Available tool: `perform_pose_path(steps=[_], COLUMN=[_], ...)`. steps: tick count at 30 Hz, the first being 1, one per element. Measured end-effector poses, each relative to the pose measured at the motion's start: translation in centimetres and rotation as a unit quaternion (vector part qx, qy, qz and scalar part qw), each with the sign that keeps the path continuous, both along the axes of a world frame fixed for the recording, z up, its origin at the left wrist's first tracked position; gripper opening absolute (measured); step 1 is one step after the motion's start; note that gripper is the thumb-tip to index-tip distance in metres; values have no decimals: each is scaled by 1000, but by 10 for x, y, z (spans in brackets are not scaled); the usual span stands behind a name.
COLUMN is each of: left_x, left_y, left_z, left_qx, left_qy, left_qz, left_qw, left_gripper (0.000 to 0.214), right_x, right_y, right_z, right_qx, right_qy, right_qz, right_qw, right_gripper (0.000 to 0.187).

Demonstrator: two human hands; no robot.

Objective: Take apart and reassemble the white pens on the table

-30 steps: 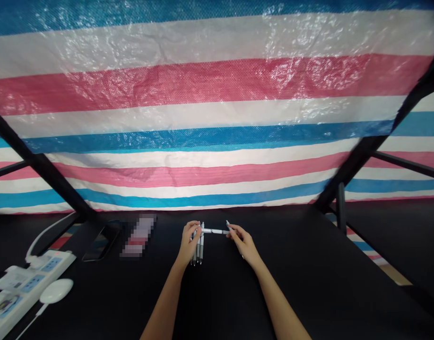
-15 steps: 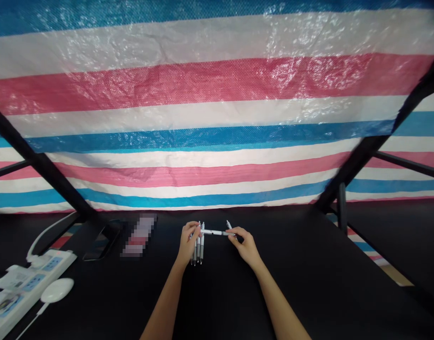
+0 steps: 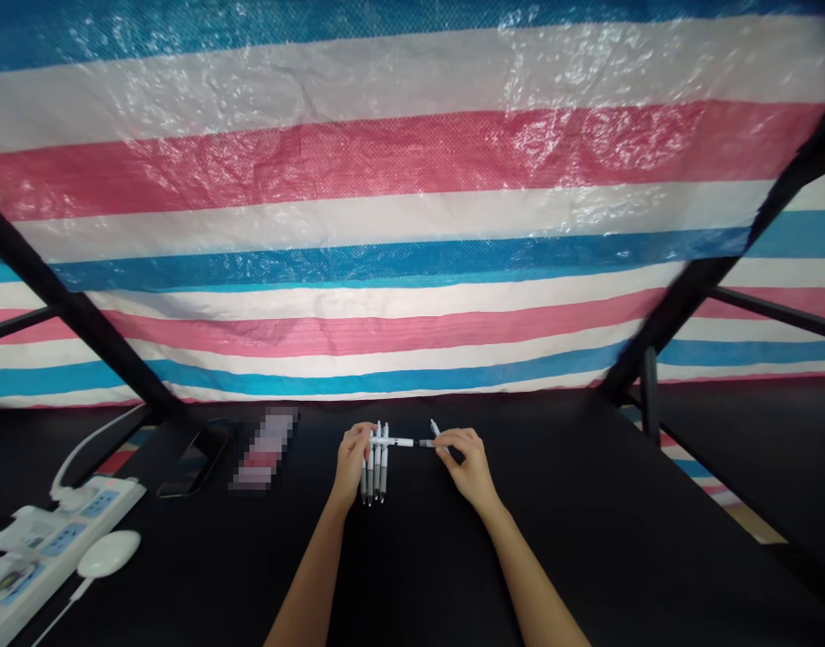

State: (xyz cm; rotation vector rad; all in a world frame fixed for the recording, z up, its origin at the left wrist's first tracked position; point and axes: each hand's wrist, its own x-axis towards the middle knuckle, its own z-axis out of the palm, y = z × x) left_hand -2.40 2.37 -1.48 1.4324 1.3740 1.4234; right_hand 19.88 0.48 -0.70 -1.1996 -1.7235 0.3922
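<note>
On the black table (image 3: 588,539), both my hands work on a white pen (image 3: 400,442) held crosswise between them. My left hand (image 3: 350,463) pinches its left end, and my right hand (image 3: 467,463) is closed around its right end. Three white pens (image 3: 376,467) lie side by side on the table under the held one, right beside my left fingers. Another pen tip (image 3: 435,428) pokes up behind my right hand.
A white power strip (image 3: 41,544) and a white oval device (image 3: 108,554) sit at the front left. A dark phone (image 3: 190,463) and a blurred packet (image 3: 264,449) lie left of my hands. A striped tarp (image 3: 412,225) and black frame bars (image 3: 82,323) stand behind.
My right hand has closed more tightly over the pen's right end and shifted slightly. My left hand has settled lower beside the row of pens.
</note>
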Motion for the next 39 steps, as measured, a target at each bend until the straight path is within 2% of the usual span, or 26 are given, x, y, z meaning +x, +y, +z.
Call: perform_pose_path(steps=[4, 8, 15, 31, 39], left_x=[-2, -4, -7, -5, -3], left_y=[3, 5, 6, 4, 2], left_z=[-5, -8, -9, -6, -5], left_qx=[0, -2, -16, -10, 13], left_qy=[-74, -144, -195, -150, -73], left_qz=[20, 51, 68, 57, 26], left_qw=[997, 988, 978, 987, 997], left_gripper=[50, 38, 32, 37, 49], right_x=[6, 11, 16, 12, 5], right_y=[3, 5, 7, 6, 4], right_z=[-2, -1, -3, -3, -4], right_qx=[6, 4, 0, -1, -11], right_qy=[38, 50, 57, 54, 48], right_qz=[4, -3, -17, -1, 22], right_qw=[999, 999, 998, 999, 999], right_gripper=[14, 16, 18, 16, 16])
